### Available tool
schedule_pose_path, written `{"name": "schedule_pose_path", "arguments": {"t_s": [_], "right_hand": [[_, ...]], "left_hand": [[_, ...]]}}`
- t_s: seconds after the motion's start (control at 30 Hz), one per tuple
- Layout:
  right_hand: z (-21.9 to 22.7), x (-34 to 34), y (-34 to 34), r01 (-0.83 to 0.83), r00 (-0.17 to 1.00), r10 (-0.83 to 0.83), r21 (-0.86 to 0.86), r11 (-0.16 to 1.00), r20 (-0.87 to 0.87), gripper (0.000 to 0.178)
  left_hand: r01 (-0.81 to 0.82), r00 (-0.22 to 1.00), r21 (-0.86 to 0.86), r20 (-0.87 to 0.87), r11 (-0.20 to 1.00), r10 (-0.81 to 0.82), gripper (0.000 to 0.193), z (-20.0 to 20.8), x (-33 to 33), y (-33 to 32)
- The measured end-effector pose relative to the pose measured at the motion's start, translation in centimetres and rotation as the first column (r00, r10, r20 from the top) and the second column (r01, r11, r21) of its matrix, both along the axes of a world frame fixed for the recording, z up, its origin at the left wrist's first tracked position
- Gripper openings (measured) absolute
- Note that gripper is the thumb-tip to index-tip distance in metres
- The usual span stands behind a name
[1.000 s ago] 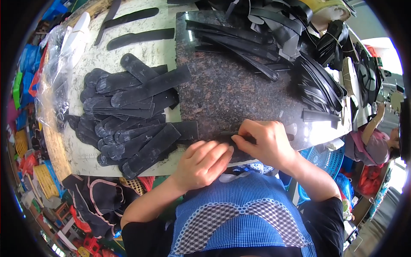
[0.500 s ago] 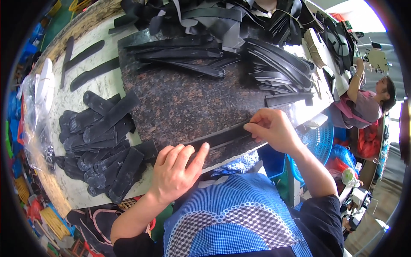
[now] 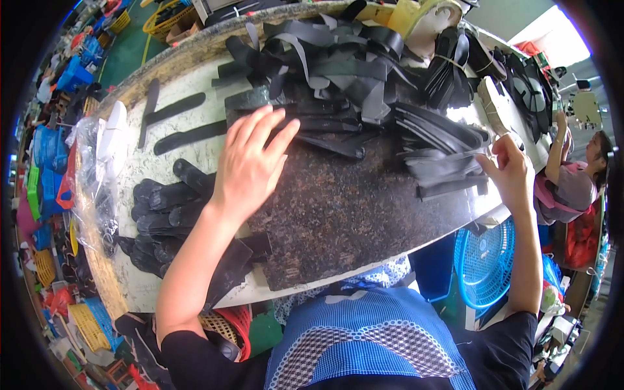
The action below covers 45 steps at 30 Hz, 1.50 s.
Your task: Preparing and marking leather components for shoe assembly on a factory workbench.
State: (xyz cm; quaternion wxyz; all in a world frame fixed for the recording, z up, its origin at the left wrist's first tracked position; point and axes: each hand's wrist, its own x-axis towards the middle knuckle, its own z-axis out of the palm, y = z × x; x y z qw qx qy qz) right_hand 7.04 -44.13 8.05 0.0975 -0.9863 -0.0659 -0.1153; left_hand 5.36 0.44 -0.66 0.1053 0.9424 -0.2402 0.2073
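Observation:
My left hand (image 3: 250, 159) is over the left end of a stack of long black strips (image 3: 328, 140) on the dark speckled stone slab (image 3: 331, 214). Its fingers are stretched out and slightly spread, partly covering the strips. On the slab's right side lies a fanned pile of black strips (image 3: 442, 140), somewhat blurred. My right hand (image 3: 512, 170) is at that pile's right end, thumb against or just beside the strip ends. Its thumb and forefinger look apart, with nothing plainly between them.
Short black pieces with rounded ends (image 3: 172, 211) are heaped left of the slab, near separate flat strips (image 3: 188, 135). Tangled black strips (image 3: 325, 55) and a tied bundle (image 3: 448, 68) lie at the back. A blue basket (image 3: 484, 263) stands below the right edge; a co-worker (image 3: 569, 179) is farther right.
The black strip both hands held at the slab's near edge is no longer there. My left hand has moved away to the back stack, my right hand out to the right-hand pile.

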Motion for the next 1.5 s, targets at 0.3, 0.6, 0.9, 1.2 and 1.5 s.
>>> {"name": "schedule_pose_path", "arguments": {"t_s": [0.3,0.6,0.9,1.2,1.5], "right_hand": [[-1.2,7.6,11.0,-0.363,0.909,0.413,0.383,0.850,-0.057,0.019],[-1.9,20.6,17.4,-0.480,0.815,0.252,0.366,0.797,0.522,0.017],[-1.9,24.0,13.1,-0.265,0.905,0.424,0.733,0.626,-0.036,0.026],[5.1,21.6,11.3,-0.033,0.960,0.279,0.999,0.043,0.020,0.014],[1.3,10.0,14.3,-0.855,0.490,0.826,-0.033,0.518,0.279,0.020]], "left_hand": [[0.029,0.999,-0.024,-0.027,0.999,-0.029,0.031,-1.8,0.1,0.7],[0.157,0.988,-0.257,0.034,0.954,-0.154,0.031,2.0,3.1,-2.6],[0.208,0.975,-0.244,-0.032,0.947,-0.222,0.042,-1.3,13.5,-7.8],[0.143,0.975,-0.208,-0.137,0.968,-0.174,0.037,-0.8,15.0,-8.7],[-0.450,0.584,-0.893,-0.292,-0.003,-0.758,0.052,5.7,8.0,-5.7]]}}
